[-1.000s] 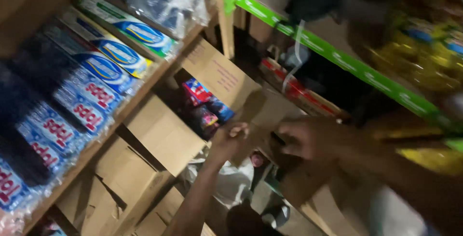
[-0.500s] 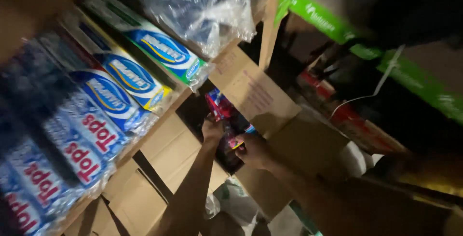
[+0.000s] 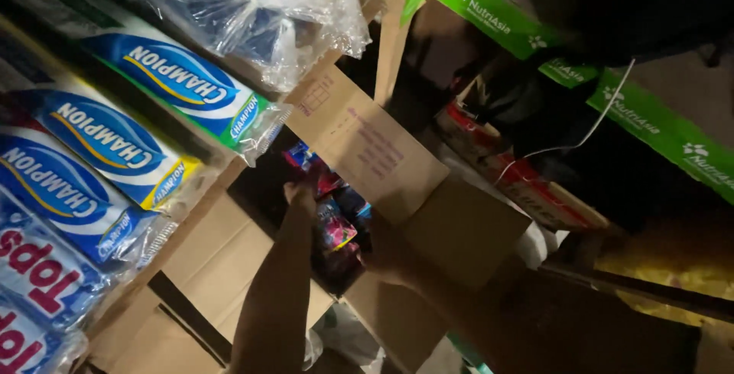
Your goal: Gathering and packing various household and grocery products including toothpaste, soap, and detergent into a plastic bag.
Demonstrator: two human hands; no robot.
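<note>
Left hand: the left hand (image 3: 300,194) reaches down into the open cardboard box (image 3: 359,144), its forearm running up from the bottom edge of the view. It sits in shadow against the small packets; whether the fingers close on one I cannot tell.
Right hand: the right hand (image 3: 390,255) comes in from the lower right and rests at the box's near edge, just beside the packets. It is dark and blurred, so I cannot tell if it grips anything.
Small packets: red, pink and blue packets (image 3: 336,225) lie heaped inside the box, between the two hands.
Box: its flaps stand open, one wide flap tilted up toward the shelf post, another (image 3: 462,229) folded out to the right.
Shelf on the left: long blue, white and green bags (image 3: 172,76) lie side by side, with blue and white bags bearing red lettering (image 3: 38,274) below them.
Above: a crumpled clear plastic bag (image 3: 252,7) sits on top of the shelf.
Right side: a green shelf edge strip (image 3: 535,37) runs diagonally, with a thin white cord (image 3: 589,133) hanging across it.
Below: more plain cardboard boxes (image 3: 206,267) stand under the left shelf.
</note>
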